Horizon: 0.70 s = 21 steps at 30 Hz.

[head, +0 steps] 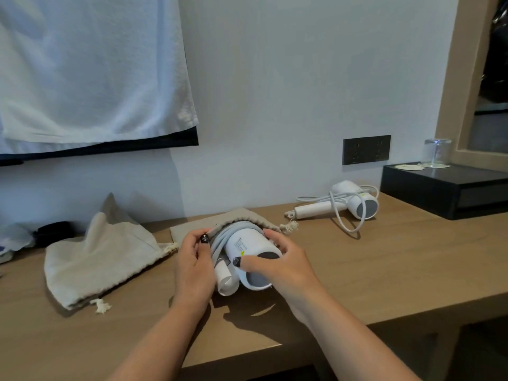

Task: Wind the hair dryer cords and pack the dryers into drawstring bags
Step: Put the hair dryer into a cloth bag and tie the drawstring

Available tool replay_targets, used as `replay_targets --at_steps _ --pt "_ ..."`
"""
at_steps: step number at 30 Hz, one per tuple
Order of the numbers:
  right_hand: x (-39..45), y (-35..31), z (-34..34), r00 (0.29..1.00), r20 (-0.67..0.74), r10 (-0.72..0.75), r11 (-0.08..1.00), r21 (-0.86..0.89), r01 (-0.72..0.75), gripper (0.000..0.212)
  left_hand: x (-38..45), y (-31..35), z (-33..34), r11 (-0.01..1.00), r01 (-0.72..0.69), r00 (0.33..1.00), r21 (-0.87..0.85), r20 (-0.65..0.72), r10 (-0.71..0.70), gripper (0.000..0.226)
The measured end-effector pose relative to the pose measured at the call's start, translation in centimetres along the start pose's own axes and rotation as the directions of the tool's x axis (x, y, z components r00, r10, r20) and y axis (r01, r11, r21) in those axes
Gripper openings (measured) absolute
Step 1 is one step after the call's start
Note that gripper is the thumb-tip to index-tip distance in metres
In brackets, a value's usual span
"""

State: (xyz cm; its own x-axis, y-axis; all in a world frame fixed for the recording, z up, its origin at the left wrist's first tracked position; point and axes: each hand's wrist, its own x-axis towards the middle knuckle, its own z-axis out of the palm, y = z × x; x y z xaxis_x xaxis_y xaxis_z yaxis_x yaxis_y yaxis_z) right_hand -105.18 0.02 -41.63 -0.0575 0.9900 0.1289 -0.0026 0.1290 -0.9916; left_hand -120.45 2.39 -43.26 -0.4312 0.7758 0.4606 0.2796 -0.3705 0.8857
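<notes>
Setting: wooden desk [384, 270] against a pale wall, seen from above; both forearms reach in from the bottom edge.
Right hand [277, 259]: fingers curled over the barrel of the near hair dryer [247, 254], thumb with a dark painted nail pressed on its front near the grey end; it grips the dryer.
Left hand [195, 259]: curled against the dryer's left side, thumb on top, fingertips at the wound cord [220, 240] and the mouth of the bag; it holds dryer and bag edge together, though exactly which fingers pinch the cloth cannot be told.
Near hair dryer: white, at the desk's middle, folded handle toward the person, far end tucked under the rim of the bag, most of the body outside it.
Wound cord: grey loops wrapped around the dryer, partly under the bag rim.
Beige bag [217, 220]: lies flat just behind the near hair dryer, mouth facing the person, knotted drawstring end off to its right.
Second bag [96, 259]: pale cloth, crumpled, left of the near hair dryer, drawstring knot at its front corner.
Second hair dryer [354, 206]: white, right of and behind the near hair dryer, well apart from it, cord loose in open loops.
Black box [445, 188]: far right of the near hair dryer, with an upturned glass [437, 152] on top.
Wall socket [366, 149]: dark plate above the second hair dryer.
Towel [90, 70]: white, hanging up and left of the near hair dryer.
</notes>
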Motion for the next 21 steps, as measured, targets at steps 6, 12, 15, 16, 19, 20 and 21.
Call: replay_targets --at_steps 6,12,15,16,19,20,21 --pt "1.3 0.3 1.4 0.993 -0.074 0.092 0.978 0.195 -0.076 0.043 -0.3 0.3 -0.2 0.991 -0.126 0.989 -0.038 0.079 0.128 0.036" --pt "2.3 0.8 3.9 0.951 -0.187 0.247 0.903 0.4 -0.156 0.047 -0.7 -0.1 0.0 0.984 -0.153 0.964 -0.088 0.207 0.169 0.033" --pt "2.8 1.1 5.3 0.924 -0.264 0.278 0.864 0.489 -0.12 0.055 -0.9 0.4 0.0 0.977 -0.172 0.964 -0.124 0.181 0.193 0.034" --pt "3.2 1.3 5.8 0.911 -0.293 0.289 0.858 0.501 -0.111 0.063 -0.9 0.5 0.0 0.974 -0.177 0.966 -0.143 0.163 0.2 0.034" --pt "4.1 1.3 7.1 0.886 -0.357 0.298 0.869 0.485 -0.097 0.074 -0.9 0.6 -0.1 0.97 -0.194 0.973 -0.147 0.099 0.21 0.032" --pt "4.3 1.2 7.4 0.886 -0.362 0.291 0.881 0.463 -0.1 0.077 -0.7 0.6 -0.2 0.97 -0.202 0.974 -0.133 0.074 0.213 0.031" --pt "4.5 1.2 7.5 0.891 -0.36 0.275 0.897 0.43 -0.103 0.078 -0.5 0.6 -0.4 0.973 -0.201 0.977 -0.113 0.052 0.208 0.03"
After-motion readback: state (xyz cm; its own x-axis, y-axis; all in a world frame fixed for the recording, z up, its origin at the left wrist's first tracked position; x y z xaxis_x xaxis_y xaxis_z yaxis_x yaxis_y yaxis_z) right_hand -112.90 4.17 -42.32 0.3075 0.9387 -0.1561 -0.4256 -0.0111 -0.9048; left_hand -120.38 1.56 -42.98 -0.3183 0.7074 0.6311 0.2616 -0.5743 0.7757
